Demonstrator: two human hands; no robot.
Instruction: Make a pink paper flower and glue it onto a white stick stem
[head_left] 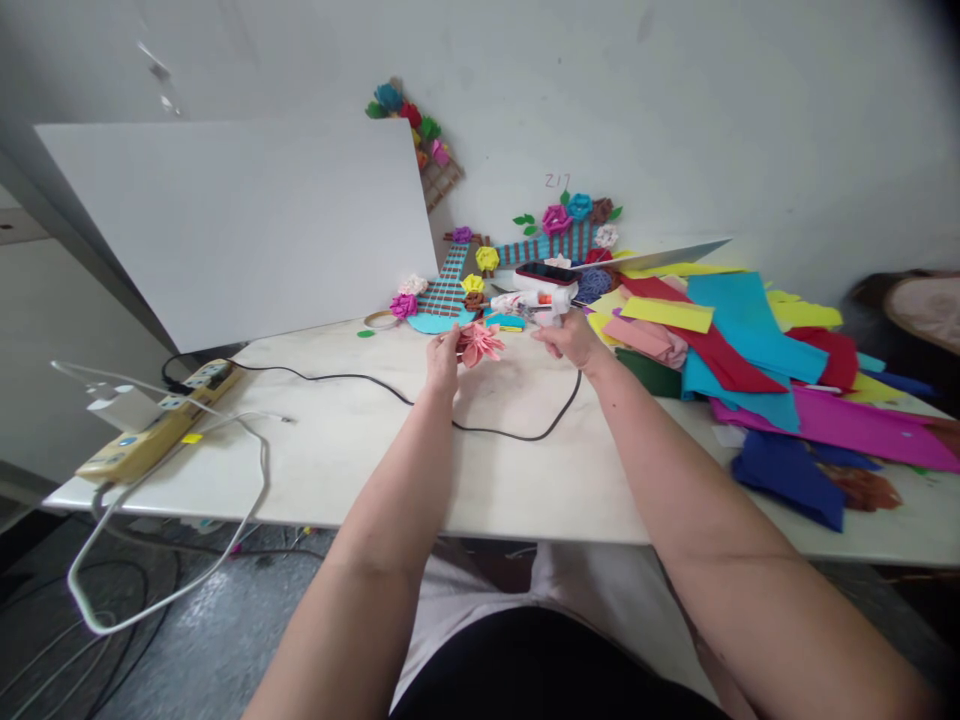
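My left hand (pixel 444 358), closed, holds a pink paper flower (pixel 481 343) by its left side above the white table (pixel 337 450). To its right my right hand (pixel 568 340) is wrapped round the handle of a white glue gun (pixel 532 301). The gun's nozzle points left, a little above the flower and apart from it. A black cord hangs from the gun's handle and runs left over the table. Behind the gun lies a phone (pixel 547 273).
Colourful paper sheets (pixel 750 340) are heaped on the right. Blue guitar shapes (pixel 444 300) with paper flowers stand at the back. A large white board (pixel 255 220) leans at the left, behind a yellow power strip (pixel 161 425) with cables. The table's front edge runs under my forearms.
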